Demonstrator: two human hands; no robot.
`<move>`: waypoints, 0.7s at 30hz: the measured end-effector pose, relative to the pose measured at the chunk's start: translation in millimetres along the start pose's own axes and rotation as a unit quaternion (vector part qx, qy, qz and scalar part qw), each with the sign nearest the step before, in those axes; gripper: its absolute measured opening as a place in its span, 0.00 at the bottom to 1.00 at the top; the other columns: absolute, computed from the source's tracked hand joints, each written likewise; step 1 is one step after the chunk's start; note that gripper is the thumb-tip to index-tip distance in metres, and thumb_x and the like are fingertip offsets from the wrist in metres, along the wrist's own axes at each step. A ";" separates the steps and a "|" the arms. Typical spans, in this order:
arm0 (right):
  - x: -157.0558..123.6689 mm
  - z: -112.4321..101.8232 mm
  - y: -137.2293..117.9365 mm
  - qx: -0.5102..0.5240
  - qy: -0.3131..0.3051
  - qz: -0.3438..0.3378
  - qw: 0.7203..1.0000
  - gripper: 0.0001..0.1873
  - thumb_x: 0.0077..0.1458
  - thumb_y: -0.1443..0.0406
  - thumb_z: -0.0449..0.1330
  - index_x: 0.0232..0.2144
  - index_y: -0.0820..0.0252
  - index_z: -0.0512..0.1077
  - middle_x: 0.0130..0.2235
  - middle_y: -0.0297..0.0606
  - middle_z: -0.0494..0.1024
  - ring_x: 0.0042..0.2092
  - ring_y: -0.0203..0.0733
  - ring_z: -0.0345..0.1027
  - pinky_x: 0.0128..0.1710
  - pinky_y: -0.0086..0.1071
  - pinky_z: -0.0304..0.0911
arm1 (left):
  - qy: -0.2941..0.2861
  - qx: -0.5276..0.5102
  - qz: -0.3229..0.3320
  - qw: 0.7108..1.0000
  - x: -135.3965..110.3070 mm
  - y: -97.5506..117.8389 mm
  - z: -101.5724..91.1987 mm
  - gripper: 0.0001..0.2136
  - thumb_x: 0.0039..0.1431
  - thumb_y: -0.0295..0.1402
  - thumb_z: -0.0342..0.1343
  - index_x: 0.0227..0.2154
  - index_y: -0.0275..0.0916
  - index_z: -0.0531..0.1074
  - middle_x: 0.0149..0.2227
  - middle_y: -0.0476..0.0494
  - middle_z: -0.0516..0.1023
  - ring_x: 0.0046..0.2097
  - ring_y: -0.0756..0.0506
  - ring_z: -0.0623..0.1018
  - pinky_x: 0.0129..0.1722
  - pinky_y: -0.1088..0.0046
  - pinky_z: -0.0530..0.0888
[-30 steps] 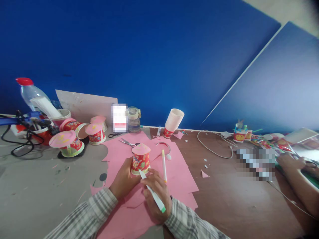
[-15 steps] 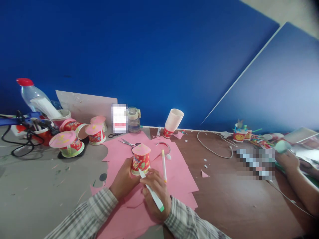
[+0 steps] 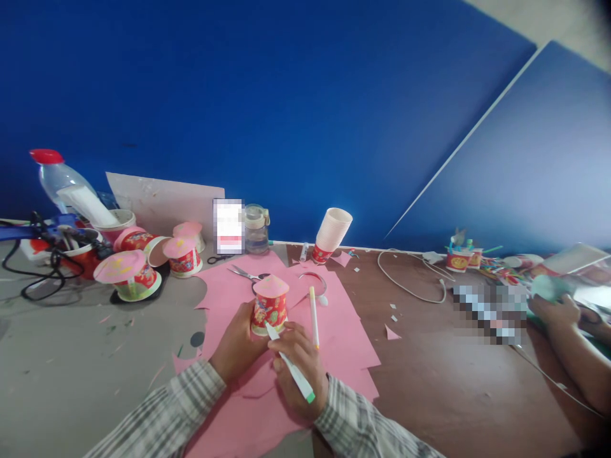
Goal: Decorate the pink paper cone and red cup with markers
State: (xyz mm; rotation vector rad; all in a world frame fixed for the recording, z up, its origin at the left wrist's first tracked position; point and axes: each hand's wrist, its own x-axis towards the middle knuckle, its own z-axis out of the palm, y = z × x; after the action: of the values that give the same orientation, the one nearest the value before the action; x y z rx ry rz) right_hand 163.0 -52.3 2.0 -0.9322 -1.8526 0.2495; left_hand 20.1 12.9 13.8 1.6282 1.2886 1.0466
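My left hand [image 3: 241,343] grips a red patterned paper cup [image 3: 270,312] from its left side. The cup is upside down, rim at the bottom, and a pink paper cone [image 3: 272,286] sits on top of it. In my right hand [image 3: 300,369] is a white marker [image 3: 292,369] with a green end, its tip at the cup's pale rim. Pink paper sheets [image 3: 344,337] lie under both hands. A second marker [image 3: 314,318], white with yellow ends, rests on the sheets to the right, and scissors [image 3: 245,273] lie just behind the cup.
More cups with pink tops [image 3: 184,254] stand at the left, near a plastic bottle [image 3: 62,178]. A stack of paper cups [image 3: 333,232] and a glass jar [image 3: 258,232] are at the back. At the far right, another person's hand [image 3: 556,315] holds a pale green piece; a white cable [image 3: 410,296] curves nearby.
My hands, the cup and the marker have hardly moved. At the far right, the other person's hand and the pale green piece have shifted slightly.
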 end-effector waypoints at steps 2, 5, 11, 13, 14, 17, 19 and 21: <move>-0.4 0.0 0.5 -0.003 -0.001 -0.001 1.000 0.13 0.51 0.71 0.57 0.41 0.57 0.71 0.34 0.36 0.76 0.38 0.41 0.72 0.54 0.46 0.66 | 0.000 0.000 -0.001 1.000 -0.2 -0.3 0.0 0.20 0.30 0.35 0.65 0.32 0.43 0.67 0.27 0.55 0.73 0.30 0.44 0.75 0.29 0.67 0.73; -0.7 -0.4 1.0 -0.007 -0.004 -0.001 1.000 0.11 0.51 0.70 0.57 0.39 0.57 0.72 0.33 0.35 0.75 0.37 0.41 0.72 0.54 0.47 0.66 | 0.000 -0.002 -0.001 1.000 -0.2 -0.5 0.4 0.19 0.31 0.35 0.64 0.31 0.43 0.67 0.28 0.54 0.73 0.31 0.44 0.75 0.29 0.67 0.73; 0.5 -0.3 1.8 -0.008 -0.002 -0.008 1.000 0.14 0.51 0.71 0.57 0.42 0.57 0.70 0.34 0.35 0.75 0.37 0.41 0.71 0.52 0.47 0.67 | -0.001 -0.001 -0.002 1.000 0.4 -2.5 0.4 0.21 0.29 0.34 0.65 0.32 0.42 0.68 0.28 0.54 0.74 0.30 0.44 0.75 0.29 0.68 0.73; 0.2 0.2 2.0 -0.009 -0.001 -0.011 1.000 0.14 0.51 0.71 0.57 0.42 0.57 0.70 0.34 0.35 0.75 0.37 0.41 0.71 0.52 0.46 0.67 | 0.000 0.000 0.000 1.000 0.3 -2.7 0.4 0.21 0.29 0.34 0.65 0.32 0.43 0.68 0.28 0.54 0.73 0.30 0.44 0.75 0.29 0.68 0.72; -0.2 0.4 2.1 -0.009 0.001 -0.012 1.000 0.13 0.51 0.71 0.57 0.41 0.57 0.71 0.33 0.35 0.75 0.37 0.40 0.71 0.53 0.46 0.67 | 0.001 0.000 0.001 1.000 0.2 -2.5 0.5 0.20 0.30 0.34 0.65 0.32 0.43 0.68 0.28 0.55 0.73 0.30 0.44 0.75 0.29 0.68 0.72; -0.9 0.6 2.3 -0.010 0.008 -0.011 1.000 0.11 0.51 0.70 0.57 0.39 0.57 0.72 0.32 0.35 0.74 0.37 0.40 0.72 0.53 0.45 0.67 | 0.006 0.000 0.006 1.000 0.1 -1.8 0.9 0.18 0.33 0.35 0.63 0.31 0.43 0.68 0.27 0.55 0.73 0.30 0.45 0.74 0.28 0.69 0.72; -0.4 0.1 2.4 -0.010 0.005 -0.012 1.000 0.12 0.51 0.71 0.57 0.39 0.57 0.72 0.32 0.35 0.74 0.37 0.40 0.72 0.52 0.44 0.68 | 0.005 0.001 0.007 1.000 0.1 -1.5 1.0 0.18 0.32 0.35 0.63 0.31 0.43 0.68 0.27 0.55 0.73 0.30 0.45 0.74 0.28 0.69 0.72; 0.7 -0.7 2.0 -0.014 -0.001 -0.017 1.000 0.13 0.51 0.71 0.57 0.40 0.57 0.71 0.32 0.35 0.75 0.37 0.40 0.72 0.52 0.44 0.68 | 0.003 0.004 0.006 1.000 0.2 -1.3 0.6 0.19 0.30 0.35 0.64 0.31 0.43 0.68 0.27 0.55 0.73 0.30 0.44 0.74 0.28 0.68 0.72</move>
State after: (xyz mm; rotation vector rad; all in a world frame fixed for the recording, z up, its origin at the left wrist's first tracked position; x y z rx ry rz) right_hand 164.4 -50.5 1.7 -0.9184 -1.8756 0.2048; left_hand 20.2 13.3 12.4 1.6418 1.2901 1.0565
